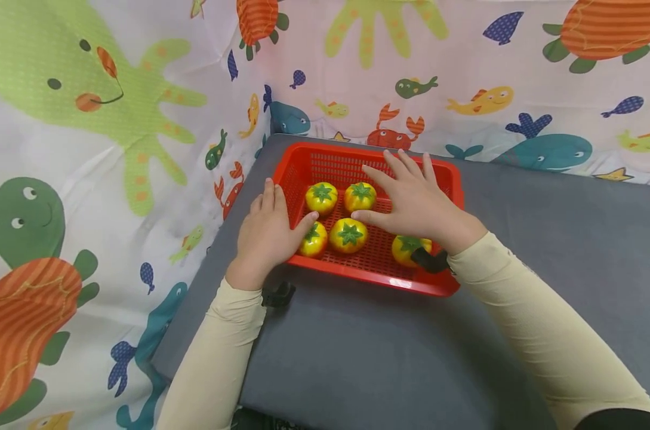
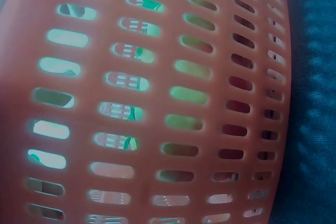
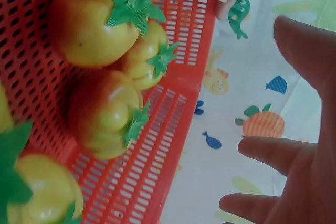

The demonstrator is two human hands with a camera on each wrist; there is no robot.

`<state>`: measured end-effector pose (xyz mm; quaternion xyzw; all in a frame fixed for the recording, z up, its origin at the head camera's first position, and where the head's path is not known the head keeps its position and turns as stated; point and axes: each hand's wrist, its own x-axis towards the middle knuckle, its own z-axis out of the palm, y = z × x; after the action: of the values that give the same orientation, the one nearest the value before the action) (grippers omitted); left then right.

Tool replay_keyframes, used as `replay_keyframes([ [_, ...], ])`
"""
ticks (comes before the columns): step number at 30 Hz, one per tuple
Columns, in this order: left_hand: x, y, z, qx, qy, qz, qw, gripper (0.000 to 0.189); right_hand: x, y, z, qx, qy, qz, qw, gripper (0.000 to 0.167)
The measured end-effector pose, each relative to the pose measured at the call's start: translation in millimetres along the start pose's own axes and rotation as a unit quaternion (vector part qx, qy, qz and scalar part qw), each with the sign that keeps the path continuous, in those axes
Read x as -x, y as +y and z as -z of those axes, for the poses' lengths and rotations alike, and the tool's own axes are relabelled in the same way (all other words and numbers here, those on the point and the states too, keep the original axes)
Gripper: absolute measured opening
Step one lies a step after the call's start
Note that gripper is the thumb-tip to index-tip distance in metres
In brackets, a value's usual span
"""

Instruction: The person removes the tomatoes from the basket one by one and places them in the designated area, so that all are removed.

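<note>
In the head view, a red plastic basket (image 1: 375, 276) with slotted walls holds several yellow-orange toy tomatoes (image 1: 349, 235) with green star-shaped tops. My left hand (image 1: 265, 233) lies along the basket's left rim, fingers straight and thumb stretched inward over a tomato (image 1: 314, 242). Over the basket's right half, my right hand (image 1: 416, 200) is spread wide and holds nothing. Beneath that wrist sits another tomato (image 1: 407, 248), partly covered. The left wrist view is filled by the basket's slotted wall (image 2: 152, 66). Spread right fingers show beside the basket in the right wrist view.
The basket stands on a grey-covered table (image 1: 357, 340), near its back left corner. A curtain (image 1: 351, 83) printed with sea animals hangs behind and to the left. Dark wrist cameras (image 1: 278, 294) sit under both wrists, the right one overlapping the basket's near rim.
</note>
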<state>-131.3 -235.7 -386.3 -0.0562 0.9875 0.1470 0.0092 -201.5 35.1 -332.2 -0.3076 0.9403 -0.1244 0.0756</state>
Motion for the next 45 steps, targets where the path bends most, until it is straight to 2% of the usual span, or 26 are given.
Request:
replay_keyframes([
  [8,-0.1,1.1,-4.6,-0.010,0.001,-0.005,0.9999,0.096,-11.4,-8.5,-11.0,-0.019,0.001,0.020,0.9996,0.088],
  [15,0.3,2.2,-8.5,-0.008,0.004,-0.007,0.9999,0.093,-18.1,-11.4,-21.9,-0.067,-0.036,0.030,0.9967,0.074],
  [20,-0.4,2.5,-8.3,-0.010,0.006,-0.006,0.9999,0.091,-21.5,-11.1,-26.1,-0.081,-0.056,0.030,0.9947,0.071],
  [38,-3.4,1.5,-3.7,-0.013,0.012,-0.002,0.9998,0.092,-33.6,-11.7,-39.4,-0.090,-0.099,0.069,0.9886,0.059],
  [45,-1.8,-1.6,-3.0,-0.016,0.009,0.005,0.9998,0.095,-36.0,-18.6,-43.0,-0.063,-0.115,0.077,0.9884,0.061],
])
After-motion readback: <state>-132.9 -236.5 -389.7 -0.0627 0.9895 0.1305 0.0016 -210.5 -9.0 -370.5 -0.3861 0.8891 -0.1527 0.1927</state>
